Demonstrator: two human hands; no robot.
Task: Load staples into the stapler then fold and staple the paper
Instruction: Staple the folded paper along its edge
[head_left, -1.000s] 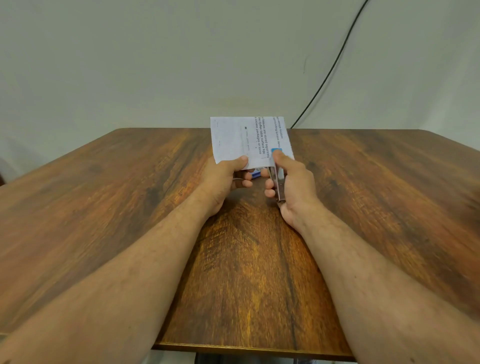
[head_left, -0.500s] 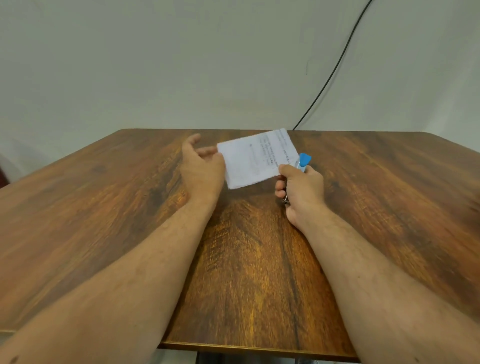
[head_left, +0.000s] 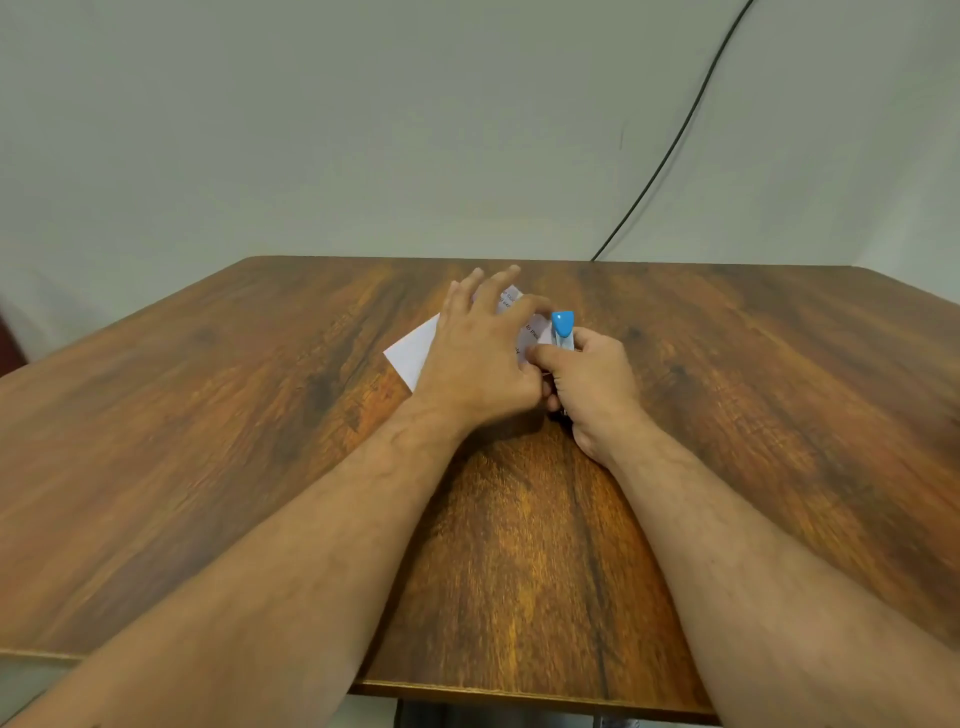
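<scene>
The folded white paper (head_left: 413, 351) with printed text lies flat on the wooden table (head_left: 208, 441) near its middle. My left hand (head_left: 480, 353) lies over the paper with straight, spread fingers and hides most of it. Just to its right, my right hand (head_left: 592, 387) grips the small stapler (head_left: 562, 327), whose blue tip points away from me at the paper's right edge. My right thumb lies against the stapler's left side. Whether the paper sits inside the stapler's jaw is hidden by the hands.
A black cable (head_left: 675, 135) runs down the pale wall to the table's far edge. The table's front edge (head_left: 519, 693) is close below my forearms.
The paper came down from the air onto the table. My left hand, which had let go of it, moved right and now lies on top of it. My right hand kept the stapler.
</scene>
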